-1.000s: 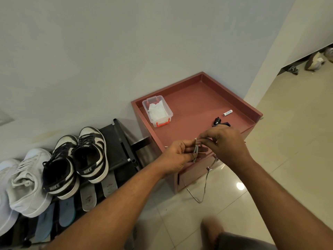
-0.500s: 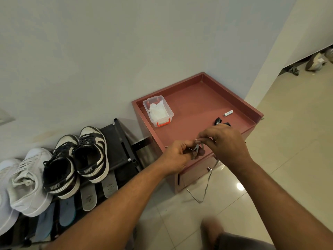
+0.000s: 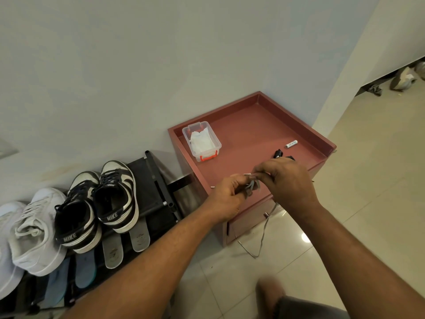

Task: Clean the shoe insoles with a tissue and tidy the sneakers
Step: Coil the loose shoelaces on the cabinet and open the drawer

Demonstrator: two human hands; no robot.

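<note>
As it fills the whole upper half, wall (image 3: 161, 65): plain pale grey.
Floor (image 3: 368, 192): pale glossy tiles from 3 to 6 o'clock.
Cabinet (image 3: 248, 134): red-brown with a raised rim on top, set against the wall just off centre toward 2 o'clock.
Shoe rack (image 3: 147, 180): black, at 8 o'clock, just beside the cabinet.
Nike sneakers (image 3: 117, 194): black-and-white pair on the top tier, heels toward the camera.
White sneakers (image 3: 36, 229): on the 9 o'clock side of the Nike pair, touching it.
Grey insoles (image 3: 112, 252): two on the lower tier, poking out under the Nike heels, with blue insoles (image 3: 85, 268) beside them toward 7 o'clock.
Left hand (image 3: 227, 192): over the cabinet's near edge, fingers curled, pinching a grey shoelace (image 3: 251, 186).
Right hand (image 3: 285, 180): close by at 3 o'clock of the left, and it pinches the same lace.
Container (image 3: 190, 132): clear plastic with an orange latch, in the top's 10 o'clock corner.
Tissue (image 3: 201, 140): white, inside the container.
Shoelace: bunched between the hands; the rest hangs down the cabinet front to the floor.
Battery (image 3: 291, 144): white, near the 3 o'clock rim.
</note>
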